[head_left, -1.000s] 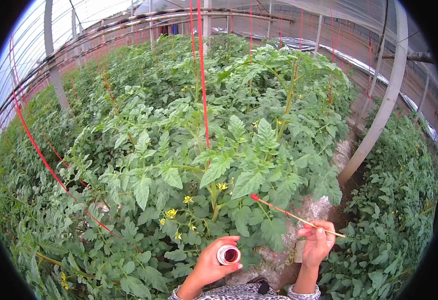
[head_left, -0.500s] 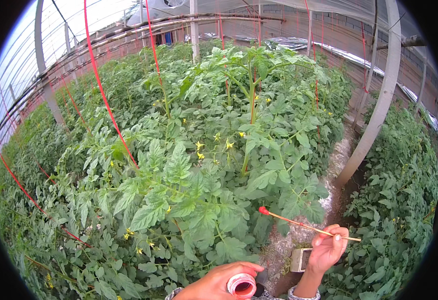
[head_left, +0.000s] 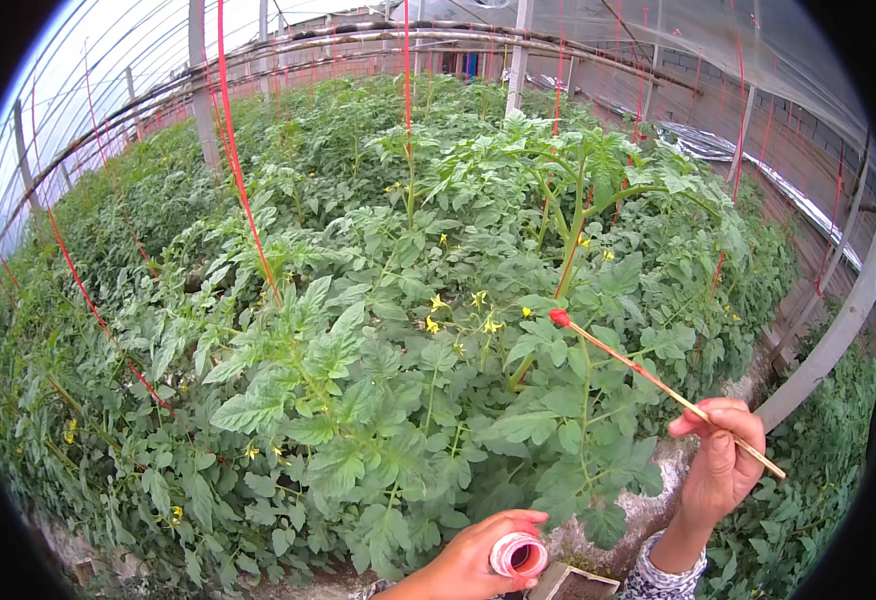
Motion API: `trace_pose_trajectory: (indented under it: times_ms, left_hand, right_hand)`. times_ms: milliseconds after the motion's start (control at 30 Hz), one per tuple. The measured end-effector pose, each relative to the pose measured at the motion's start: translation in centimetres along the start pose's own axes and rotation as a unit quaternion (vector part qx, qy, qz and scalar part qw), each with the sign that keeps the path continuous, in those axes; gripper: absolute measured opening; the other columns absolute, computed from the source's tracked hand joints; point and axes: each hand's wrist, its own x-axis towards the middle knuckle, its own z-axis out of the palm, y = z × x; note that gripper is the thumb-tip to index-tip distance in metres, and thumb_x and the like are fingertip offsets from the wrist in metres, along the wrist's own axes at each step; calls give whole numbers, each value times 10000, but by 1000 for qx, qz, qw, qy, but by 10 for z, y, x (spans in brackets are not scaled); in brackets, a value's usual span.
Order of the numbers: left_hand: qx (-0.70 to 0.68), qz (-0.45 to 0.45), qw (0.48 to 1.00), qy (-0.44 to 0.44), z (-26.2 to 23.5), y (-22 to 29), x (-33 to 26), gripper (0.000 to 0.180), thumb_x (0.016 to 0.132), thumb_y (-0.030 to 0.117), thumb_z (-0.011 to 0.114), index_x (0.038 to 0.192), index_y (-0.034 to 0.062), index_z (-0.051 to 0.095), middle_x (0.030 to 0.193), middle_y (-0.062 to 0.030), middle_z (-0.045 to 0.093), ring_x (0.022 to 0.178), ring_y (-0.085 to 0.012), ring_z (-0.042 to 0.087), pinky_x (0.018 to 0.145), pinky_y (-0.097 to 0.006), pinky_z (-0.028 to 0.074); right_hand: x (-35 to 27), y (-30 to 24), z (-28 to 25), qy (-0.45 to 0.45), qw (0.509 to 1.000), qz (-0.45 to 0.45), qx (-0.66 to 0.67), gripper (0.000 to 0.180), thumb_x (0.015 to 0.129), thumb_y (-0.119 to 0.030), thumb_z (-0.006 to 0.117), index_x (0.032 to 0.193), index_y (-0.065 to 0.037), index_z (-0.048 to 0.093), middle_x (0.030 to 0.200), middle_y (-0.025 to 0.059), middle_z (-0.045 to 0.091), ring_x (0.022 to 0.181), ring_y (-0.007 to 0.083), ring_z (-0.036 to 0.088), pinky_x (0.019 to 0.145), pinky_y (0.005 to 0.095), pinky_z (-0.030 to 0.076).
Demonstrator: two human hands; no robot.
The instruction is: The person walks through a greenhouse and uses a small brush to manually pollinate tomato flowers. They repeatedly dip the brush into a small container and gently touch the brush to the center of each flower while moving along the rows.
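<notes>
My right hand [head_left: 720, 460] pinches a thin wooden stick [head_left: 663, 389] whose red tip [head_left: 559, 318] points up and left, close to a cluster of yellow tomato flowers [head_left: 458, 312]. My left hand [head_left: 473, 556] holds a small round pink-rimmed container [head_left: 517, 554] low at the bottom edge, its open mouth facing the camera. Leafy green tomato plants [head_left: 358, 380] fill the space in front of both hands.
Red support strings [head_left: 243, 190] hang down into the plant rows. Grey greenhouse posts [head_left: 828, 345] stand at the right, with a bare ground strip [head_left: 648, 510] below. More rows run back under the plastic roof [head_left: 108, 60]. A small box [head_left: 570, 584] sits by my left hand.
The view has shifted along the row; a different plant with yellow flowers is now in front. My right hand and stick rose slightly, the red tip nearer the flowers. The left hand stays low.
</notes>
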Motion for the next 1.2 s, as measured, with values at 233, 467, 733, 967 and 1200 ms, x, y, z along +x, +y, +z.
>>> trace_pose_trajectory:
  times_ms: [233, 467, 733, 967, 1200]
  left_hand:
    - [93, 20, 989, 113, -25, -36, 5, 522, 643, 189, 857, 1045, 38, 561, 1270, -139, 546, 1060, -216, 582, 890, -333, 462]
    - [93, 62, 979, 172, -42, -52, 6, 514, 648, 215, 854, 1031, 40, 559, 1265, -130, 551, 1060, -229, 579, 895, -343, 456]
    - [98, -29, 992, 70, -38, -73, 10, 402, 672, 169, 825, 941, -4, 581, 1126, -164, 599, 1124, -237, 554, 858, -334, 457]
    - [-15, 67, 987, 145, -42, -56, 15, 386, 671, 166, 825, 941, 13, 595, 1038, -135, 628, 1133, -244, 555, 857, -342, 462]
    - [45, 18, 996, 78, -46, -79, 10, 480, 655, 179, 830, 1026, 14, 573, 1194, -134, 584, 1060, -217, 575, 875, -329, 459]
  right_hand:
    - [21, 16, 61, -192, 980, -25, -40, 132, 885, -52, 589, 991, 26, 605, 902, 159, 639, 800, 227, 654, 687, 303, 531]
    - [40, 35, 66, -116, 978, -57, -165, 100, 883, -1, 565, 972, 24, 603, 863, 129, 630, 759, 207, 635, 695, 291, 511]
    - [50, 60, 42, -96, 987, 123, -50, 167, 940, -120, 531, 974, 37, 578, 844, 107, 616, 709, 154, 617, 645, 268, 510]
    - [48, 71, 46, -86, 983, 158, -28, 184, 935, -144, 554, 980, 32, 578, 837, 123, 641, 703, 164, 631, 648, 270, 520]
    - [46, 81, 53, -102, 981, 161, -18, 189, 941, -140, 545, 982, 42, 575, 860, 126, 644, 723, 166, 637, 645, 269, 522]
